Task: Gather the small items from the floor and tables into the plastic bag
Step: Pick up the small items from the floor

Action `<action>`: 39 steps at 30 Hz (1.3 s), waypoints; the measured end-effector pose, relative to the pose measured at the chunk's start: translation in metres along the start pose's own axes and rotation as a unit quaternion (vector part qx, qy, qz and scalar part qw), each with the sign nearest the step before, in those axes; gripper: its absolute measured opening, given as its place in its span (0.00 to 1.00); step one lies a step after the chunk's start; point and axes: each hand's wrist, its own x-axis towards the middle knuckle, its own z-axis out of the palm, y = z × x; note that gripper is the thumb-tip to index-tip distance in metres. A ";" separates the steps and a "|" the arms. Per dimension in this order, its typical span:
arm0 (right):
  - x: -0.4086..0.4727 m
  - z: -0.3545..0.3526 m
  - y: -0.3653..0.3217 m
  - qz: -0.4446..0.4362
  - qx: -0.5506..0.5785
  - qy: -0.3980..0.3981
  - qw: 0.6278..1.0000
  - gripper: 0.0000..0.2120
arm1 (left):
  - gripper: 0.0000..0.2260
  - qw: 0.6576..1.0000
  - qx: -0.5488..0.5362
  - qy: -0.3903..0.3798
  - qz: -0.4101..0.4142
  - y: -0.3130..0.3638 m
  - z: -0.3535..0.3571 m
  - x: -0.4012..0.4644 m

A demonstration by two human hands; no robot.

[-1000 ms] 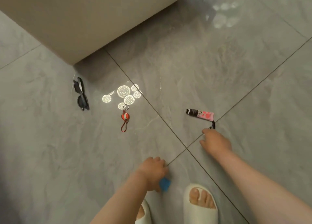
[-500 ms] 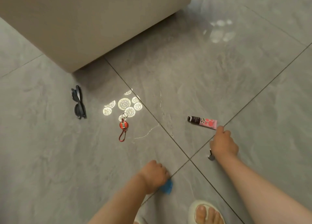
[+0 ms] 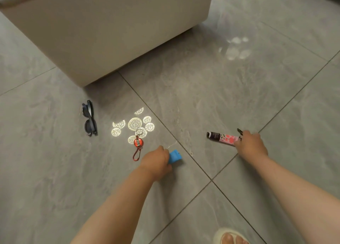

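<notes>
Grey marbled floor tiles fill the head view, your only one, and you are mid-collection with both hands down. Your left hand is curled round a small blue item, which pokes out at the hand's 2 o'clock. Your right hand is closing on the pink end of the pink tube; a small dark clip-like thing shows at its fingertips, though whether the tube is properly gripped yet I cannot tell. The red keyring lies just beside your left hand at its 10 o'clock, and the black sunglasses sit well apart at 10 o'clock, near the corner of the beige block. No plastic bag is visible. Next, I judge you must secure the tube, then take the keyring without dropping the blue item.
</notes>
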 end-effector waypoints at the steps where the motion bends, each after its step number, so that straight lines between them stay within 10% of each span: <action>1: 0.000 -0.003 -0.006 -0.038 0.000 0.002 0.999 0.17 | 0.16 1.000 -0.008 0.009 -0.009 -0.004 -0.002 -0.001; 10: 0.006 0.009 -0.057 -0.220 -0.121 -0.008 0.968 0.13 | 0.15 0.988 -0.087 0.070 -0.104 -0.028 -0.003 -0.009; 39: -0.016 0.015 -0.108 -0.196 -0.031 -0.092 0.976 0.16 | 0.19 0.913 -0.201 0.166 -0.315 -0.062 0.003 0.034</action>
